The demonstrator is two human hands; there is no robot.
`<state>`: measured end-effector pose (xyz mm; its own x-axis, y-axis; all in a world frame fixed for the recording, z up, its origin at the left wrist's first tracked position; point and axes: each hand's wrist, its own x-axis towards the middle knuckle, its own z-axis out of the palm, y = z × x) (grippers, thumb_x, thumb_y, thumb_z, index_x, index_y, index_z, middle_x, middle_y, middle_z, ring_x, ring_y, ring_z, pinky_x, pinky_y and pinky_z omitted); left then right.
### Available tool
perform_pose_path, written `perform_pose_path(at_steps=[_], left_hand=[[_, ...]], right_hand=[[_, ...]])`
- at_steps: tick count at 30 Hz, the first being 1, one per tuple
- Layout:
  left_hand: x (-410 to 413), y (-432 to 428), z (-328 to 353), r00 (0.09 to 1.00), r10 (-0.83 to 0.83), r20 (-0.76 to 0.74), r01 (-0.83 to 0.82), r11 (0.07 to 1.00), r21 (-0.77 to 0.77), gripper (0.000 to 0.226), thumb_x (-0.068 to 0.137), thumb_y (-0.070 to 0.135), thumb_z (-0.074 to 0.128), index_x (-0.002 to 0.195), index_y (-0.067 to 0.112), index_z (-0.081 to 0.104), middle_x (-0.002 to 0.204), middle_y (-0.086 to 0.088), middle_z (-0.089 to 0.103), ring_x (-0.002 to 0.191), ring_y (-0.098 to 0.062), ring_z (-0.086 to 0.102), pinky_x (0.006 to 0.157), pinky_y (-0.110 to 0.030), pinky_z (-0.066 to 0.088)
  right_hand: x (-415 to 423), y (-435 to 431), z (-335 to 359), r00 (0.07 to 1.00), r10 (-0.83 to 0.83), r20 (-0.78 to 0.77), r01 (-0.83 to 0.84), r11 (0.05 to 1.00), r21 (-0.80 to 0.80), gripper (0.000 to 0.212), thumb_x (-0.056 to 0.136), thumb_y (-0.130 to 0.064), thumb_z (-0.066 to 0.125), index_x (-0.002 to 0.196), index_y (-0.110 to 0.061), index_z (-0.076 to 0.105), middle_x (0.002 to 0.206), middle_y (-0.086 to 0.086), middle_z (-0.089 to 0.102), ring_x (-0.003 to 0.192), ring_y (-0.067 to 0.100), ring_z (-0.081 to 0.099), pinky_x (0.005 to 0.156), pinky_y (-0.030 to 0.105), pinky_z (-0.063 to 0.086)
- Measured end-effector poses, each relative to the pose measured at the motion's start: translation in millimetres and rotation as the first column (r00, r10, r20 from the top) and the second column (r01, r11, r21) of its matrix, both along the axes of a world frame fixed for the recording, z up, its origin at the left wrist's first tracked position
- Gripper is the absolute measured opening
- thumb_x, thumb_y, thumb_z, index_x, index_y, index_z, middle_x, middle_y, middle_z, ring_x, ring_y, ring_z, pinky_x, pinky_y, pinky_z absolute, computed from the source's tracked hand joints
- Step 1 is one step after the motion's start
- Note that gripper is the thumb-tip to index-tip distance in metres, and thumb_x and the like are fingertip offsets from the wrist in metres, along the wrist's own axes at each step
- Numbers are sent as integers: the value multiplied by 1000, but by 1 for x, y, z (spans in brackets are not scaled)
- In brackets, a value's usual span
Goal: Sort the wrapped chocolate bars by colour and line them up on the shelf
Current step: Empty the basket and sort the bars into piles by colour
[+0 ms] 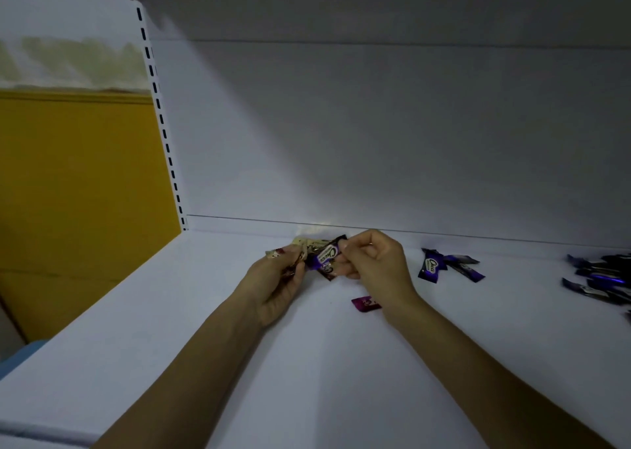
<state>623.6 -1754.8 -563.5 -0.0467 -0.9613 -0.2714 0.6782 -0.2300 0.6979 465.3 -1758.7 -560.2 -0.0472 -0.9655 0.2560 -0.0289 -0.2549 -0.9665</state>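
1. Left hand (280,284): fingers curled round a mixed bunch of bars (302,245), cream wrappers on top, held just above the shelf (205,312) near the back wall (375,141).
2. Right hand (372,260): thumb and forefinger pinch one end of a purple bar (324,254), other fingers curled in. The bar's far end touches the bunch.
3. A brown bar (328,274) pokes out between the hands; can't tell which hand has it.
4. Lying on the shelf: a magenta bar (365,303) just beside the right wrist, a purple group (433,266) further right, and a dark pile (601,278) cut off at the frame edge.
5. Risk: pulling the purple bar free drags neighbours out of the left grip, so they drop and mix.
6. Risk: a low forearm sweep toward the purple group knocks the magenta bar.
7. Risk: in dim light purple and dark wrappers look alike, so a missort is likely.
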Motion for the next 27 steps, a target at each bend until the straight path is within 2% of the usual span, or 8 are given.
perform_pose_path(at_steps=[3,5,9,13,17,21,24,27], left_hand=[[0,0,-1,1000,-9,7,10,1000,-29,15,93,-2,54,106,0,60,85,-15,68,68,-15,71,46,-15,51],[0,0,-1,1000,-7,14,7,999,-40,14,93,-1,55,105,2,60,80,-13,70,67,-14,72,46,-15,52],[1,2,-1,999,-30,14,30,999,-40,9,92,0,56,99,2,61,78,-13,73,70,-15,73,45,-15,51],[1,5,-2,998,-35,46,37,998,-45,12,89,2,59,100,3,63,79,-12,74,70,-14,73,45,-14,51],[1,3,-3,999,-18,51,21,998,-52,13,90,2,59,102,4,62,75,-10,74,67,-13,72,45,-14,50],[1,4,-4,999,7,46,-4,999,-46,12,91,-3,57,100,4,61,79,-11,73,66,-14,72,46,-16,52],[1,5,-4,996,5,89,0,998,-64,20,90,-7,56,104,6,62,86,-13,72,69,-16,73,49,-18,53],[-3,10,-3,964,-1,267,52,982,-183,24,86,-6,61,103,10,65,78,-8,74,63,-12,69,51,-18,54]], right_hand=[[-15,-8,5,993,-104,56,103,994,29,10,87,-14,66,80,-11,60,69,-1,70,55,10,66,56,21,52],[-32,-14,9,953,-298,-53,294,953,-70,12,87,-17,67,78,-16,60,73,-4,68,59,10,65,56,23,51],[-76,-22,14,621,-628,-468,484,778,-401,7,91,-19,61,86,-15,61,77,-5,63,66,13,57,51,19,36],[-97,-28,3,286,-502,-816,460,819,-343,15,93,-17,52,103,-14,63,99,6,64,87,23,59,72,29,41],[-89,-32,-12,260,-397,-880,343,890,-300,28,95,-33,49,120,-24,59,125,4,51,116,23,45,98,35,31],[-98,-33,-17,32,-220,-975,437,880,-184,28,95,-28,46,120,-26,59,131,4,46,124,23,39,110,44,20],[-96,-32,-13,124,-325,-937,421,873,-247,22,95,-25,48,110,-23,65,121,4,53,114,23,48,104,39,31],[-65,-20,-7,601,-282,-748,226,958,-179,25,94,-38,53,98,-20,70,99,-7,60,91,12,57,83,27,44]])
